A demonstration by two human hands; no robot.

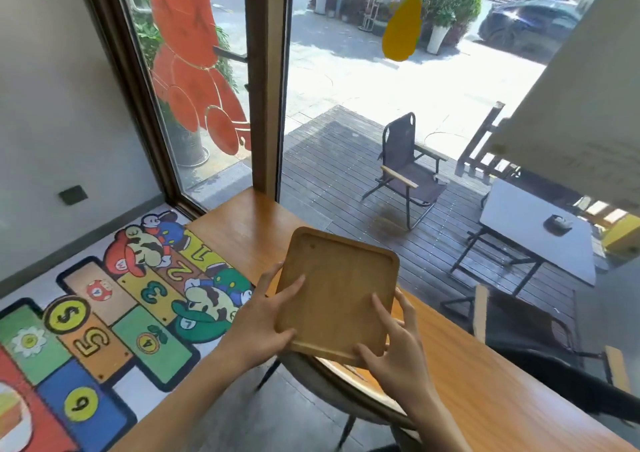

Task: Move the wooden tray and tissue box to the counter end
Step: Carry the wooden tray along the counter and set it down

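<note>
Wooden tray (337,295) was held tilted above the bench (485,375), over its near long edge — both hands gripped it; left hand (266,316) clamped the tray's left rim, thumb on the near corner, fingers across the inside; right hand (391,340) pinched the near right corner, fingers spread on top; a chair (322,382) sat below the tray.

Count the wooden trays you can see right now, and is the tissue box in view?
1. The wooden tray is held over the counter by the left hand and right hand. No tissue box shows; it may be out of frame.
</note>
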